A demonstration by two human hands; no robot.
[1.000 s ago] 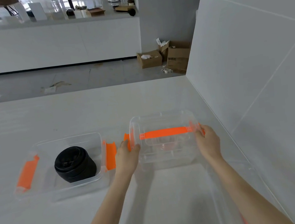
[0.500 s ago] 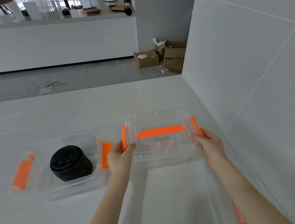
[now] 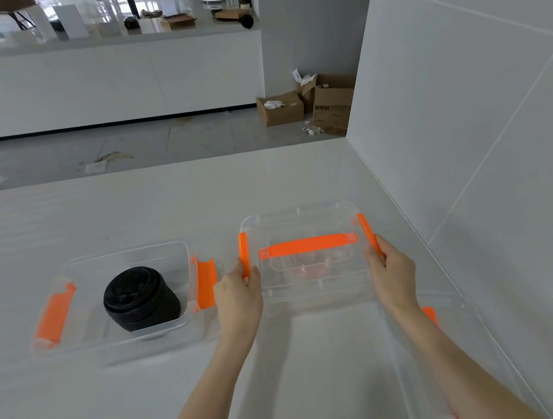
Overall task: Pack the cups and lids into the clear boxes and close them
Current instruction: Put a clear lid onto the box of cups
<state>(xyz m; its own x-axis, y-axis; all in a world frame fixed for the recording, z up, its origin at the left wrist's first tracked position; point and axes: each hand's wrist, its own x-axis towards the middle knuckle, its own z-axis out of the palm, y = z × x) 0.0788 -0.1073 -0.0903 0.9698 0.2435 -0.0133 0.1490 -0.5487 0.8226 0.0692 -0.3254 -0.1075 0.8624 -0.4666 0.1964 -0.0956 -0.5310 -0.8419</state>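
A closed clear box [image 3: 310, 274] with an orange handle and orange side clips stands on the white table [image 3: 164, 205]. My left hand [image 3: 238, 294] grips its left clip and my right hand [image 3: 392, 273] grips its right clip. Something pale shows faintly inside through the lid. To the left an open clear box [image 3: 76, 335] with orange clips folded outward holds a stack of black lids [image 3: 140, 297]. A clear lid [image 3: 468, 335] with an orange edge lies under my right forearm.
A white tiled wall [image 3: 481, 117] runs along the table's right side. Beyond the far table edge are the floor, cardboard boxes [image 3: 307, 102] and a long white counter [image 3: 98, 81].
The two orange side clips of the right box have swung up against its sides under my hands. The view has shifted slightly; the left box stays put.
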